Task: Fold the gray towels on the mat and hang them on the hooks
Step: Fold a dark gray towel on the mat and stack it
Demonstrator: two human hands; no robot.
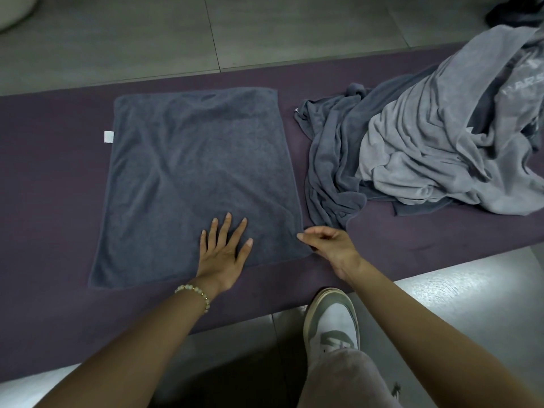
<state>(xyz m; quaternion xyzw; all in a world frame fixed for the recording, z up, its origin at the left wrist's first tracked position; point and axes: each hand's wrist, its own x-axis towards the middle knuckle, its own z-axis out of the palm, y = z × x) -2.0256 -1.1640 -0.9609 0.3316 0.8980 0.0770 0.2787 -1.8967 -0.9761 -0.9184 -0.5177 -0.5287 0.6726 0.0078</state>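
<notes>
A dark gray towel (194,178) lies spread flat on the purple mat (53,201), with a white tag (108,136) at its left edge. My left hand (222,254) rests palm down with fingers apart on the towel's near right part. At the towel's near right corner my right hand (326,245) has its fingers curled, pinching the towel's edge. A heap of crumpled dark and light gray towels (412,148) lies on the mat to the right. No hooks are in view.
Gray tiled floor (147,33) stretches beyond the mat. My shoe (332,319) and trouser leg stand on the floor just in front of the mat's near edge. A dark object (515,13) sits at the top right corner.
</notes>
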